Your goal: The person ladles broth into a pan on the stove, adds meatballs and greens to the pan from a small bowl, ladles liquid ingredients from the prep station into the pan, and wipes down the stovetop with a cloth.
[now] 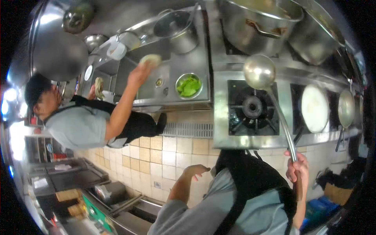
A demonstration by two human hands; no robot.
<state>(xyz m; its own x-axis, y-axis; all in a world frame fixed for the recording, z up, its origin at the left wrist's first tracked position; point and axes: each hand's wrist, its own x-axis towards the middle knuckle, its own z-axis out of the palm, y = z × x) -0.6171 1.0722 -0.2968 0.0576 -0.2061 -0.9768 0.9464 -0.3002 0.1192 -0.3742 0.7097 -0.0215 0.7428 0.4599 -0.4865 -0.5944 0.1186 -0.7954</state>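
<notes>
From where I stand, the ladle (260,73) looks like the main worry: its bowl hangs over the stove near the upper edge of the bare burner (252,108), right of the frame's middle, just below the big stockpot (239,35). The right hand (298,167) has its fingers wrapped round the handle close to the wooden end, and a grip so far back could let the heavy bowl dip or twist and knock the pot wall or burner grate. The left hand (194,171), lower middle, has loosely parted fingers with nothing in them, so it gives the ladle no support. A careless swing to the right could catch the pan of white contents (314,109). At upper middle, the metal bowl of green leaves (189,86) sits near the front edge of the steel tabletop (202,58); a bump from the co-worker's raised arm (121,107) could tip it. Whether the burner is hot, I can't tell.
</notes>
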